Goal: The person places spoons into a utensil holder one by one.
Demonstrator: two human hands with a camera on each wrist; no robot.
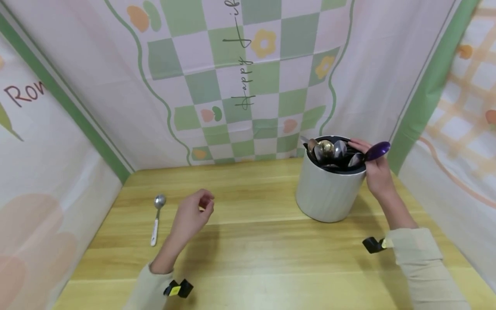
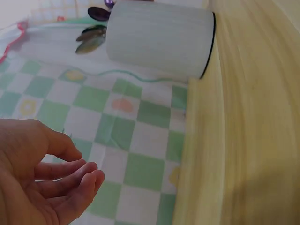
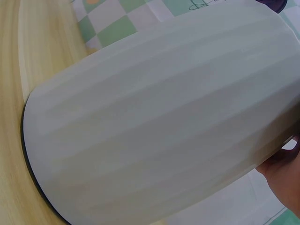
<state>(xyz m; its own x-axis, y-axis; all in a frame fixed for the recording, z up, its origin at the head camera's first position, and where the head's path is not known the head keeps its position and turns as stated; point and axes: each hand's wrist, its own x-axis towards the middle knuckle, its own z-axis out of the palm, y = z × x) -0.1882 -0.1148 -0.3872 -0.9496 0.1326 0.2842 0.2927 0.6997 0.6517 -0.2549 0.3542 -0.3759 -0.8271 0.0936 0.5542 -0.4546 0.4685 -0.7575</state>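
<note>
A white ribbed utensil holder (image 1: 329, 193) stands on the table, full of metal spoons (image 1: 327, 150) and ladles. From its right side sticks out a purple spoon (image 1: 377, 150). My right hand (image 1: 379, 176) grips the holder at its right rear rim, fingers along the edge; the purple spoon partly covers it. In the right wrist view the holder's wall (image 3: 159, 117) hides most of that hand. Over the table's left half hovers my left hand (image 1: 193, 212), fingers loosely curled round nothing. To its left lies a small spoon (image 1: 156, 219) with a white handle.
The wooden table (image 1: 248, 258) meets a hanging cloth (image 1: 267, 77) with green checks at its back edge. More printed cloth hangs on the left (image 1: 46, 181) and right (image 1: 469, 129) sides. Each sleeve carries a small black wrist camera (image 1: 373, 244).
</note>
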